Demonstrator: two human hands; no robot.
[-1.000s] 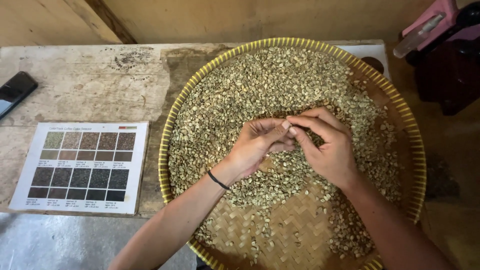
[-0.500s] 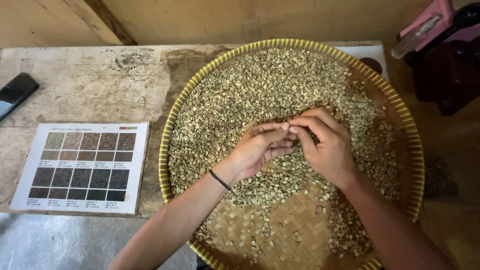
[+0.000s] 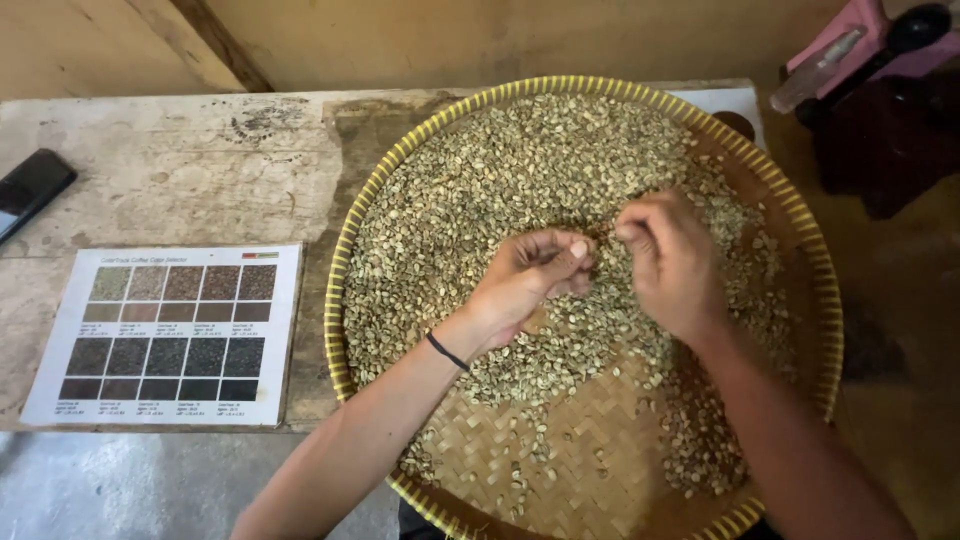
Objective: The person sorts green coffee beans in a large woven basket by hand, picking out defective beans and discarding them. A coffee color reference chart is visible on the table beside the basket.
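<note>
A round woven tray with a yellow rim (image 3: 340,300) holds a thick layer of pale green coffee beans (image 3: 500,170). Both my hands hover over its middle. My left hand (image 3: 530,278), with a black band on the wrist (image 3: 446,352), is curled into a loose fist around beans, thumb resting on top. My right hand (image 3: 672,265) is a short gap to its right, its fingertips pinched together; anything between them is too small to see. Near me the beans thin out and the tray's bare weave (image 3: 560,470) shows.
The tray rests on a worn wooden table (image 3: 180,170). A printed chart of colour swatches (image 3: 170,335) lies left of the tray, and a dark phone (image 3: 30,190) lies at the far left edge. A pink object (image 3: 850,45) stands at the top right.
My fingertips were touching over the beans. Now the hands have come apart, the right hand drawing away to the right and the left hand closing.
</note>
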